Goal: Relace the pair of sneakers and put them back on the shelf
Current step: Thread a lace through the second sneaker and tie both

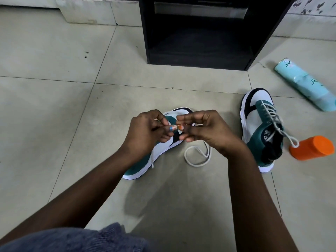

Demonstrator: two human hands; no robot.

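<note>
Nearest to us a fold of blue-grey cloth lies at the near edge of the floor; above it our two forearms reach forward and meet. Our left hand and right hand are close together, fingertips almost touching, fingers curled; they seem to pinch the lace between them, though the exact grip is hidden by the fingers. Beneath them lies the near sneaker, teal and white, on the middle of the floor; its lace trails off in a loose loop on the tiles just to the right, and another end hangs by the sole on the left; we judge this shoe is the one being threaded, and only partly done. The next move, as we read it, calls for finding the next eyelet and feeding the tip through without twisting the flat lace.

Further right the second sneaker already looks laced, its loose end drooping toward an orange container lying on its side just beside it; we cannot tell what it holds. Beyond, near the right edge of the floor, a pale blue bottle lies tipped over, contents unseen. Farthest, at the far edge, stands the dark shelf; its lower opening shows nothing inside that we can make out; both shoes have yet to go back there.
</note>
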